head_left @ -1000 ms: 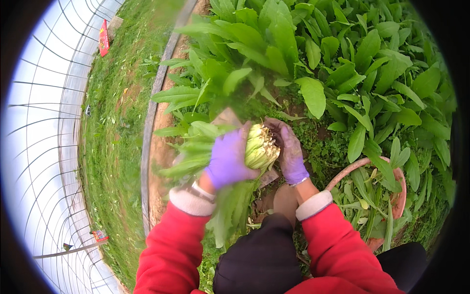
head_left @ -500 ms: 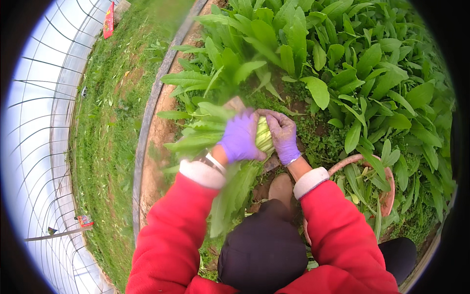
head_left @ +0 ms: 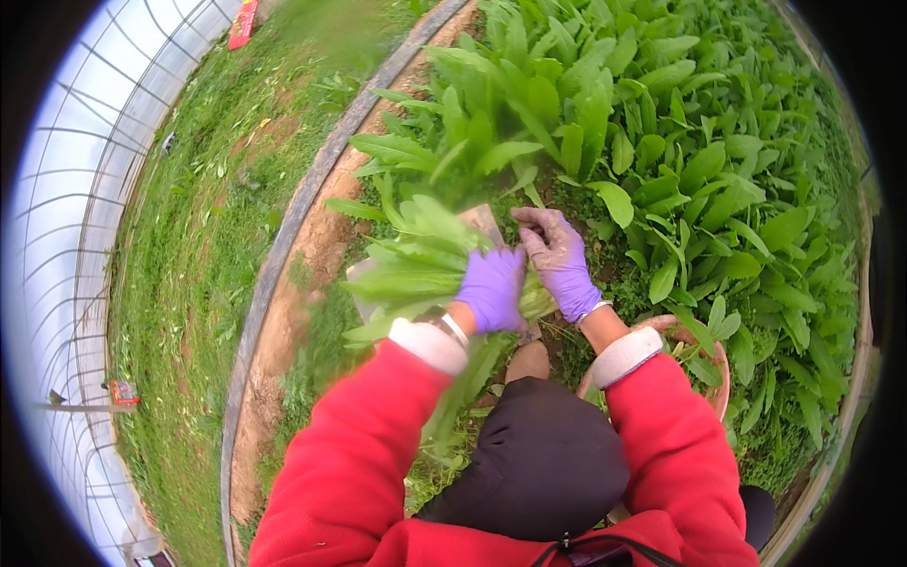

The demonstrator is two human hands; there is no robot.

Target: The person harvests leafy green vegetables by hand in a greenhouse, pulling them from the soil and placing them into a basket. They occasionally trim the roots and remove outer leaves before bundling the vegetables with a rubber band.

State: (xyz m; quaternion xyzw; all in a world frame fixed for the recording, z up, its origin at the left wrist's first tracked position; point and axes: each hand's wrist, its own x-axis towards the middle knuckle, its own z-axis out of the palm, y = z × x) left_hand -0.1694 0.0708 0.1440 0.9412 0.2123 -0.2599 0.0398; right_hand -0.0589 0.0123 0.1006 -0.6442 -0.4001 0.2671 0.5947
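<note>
My left hand [head_left: 492,289], in a purple glove, is closed around a bunch of leafy greens [head_left: 408,282]. The long leaves fan out to the left, and the pale stalks show past the fingers on the right. Beside the stalk end is my right hand [head_left: 559,261], in a purple glove with soil on its fingers. Its fingers are curved, with a small gap between thumb and forefinger, and nothing visible is held there. A flat, pale brown board [head_left: 485,223] shows partly from beneath the bunch.
Dense leafy plants [head_left: 699,161] grow ahead and to the right. By my right forearm stands a reddish round tub [head_left: 723,380] with loose leaves. A grey border strip [head_left: 283,241] runs along the bed on the left, with grass [head_left: 203,246] and the film wall [head_left: 71,227] beyond.
My right hand has drawn slightly away from the stalks, its thumb and forefinger now apart. My left hand still grips the bunch. The view has shifted, and more of the board shows.
</note>
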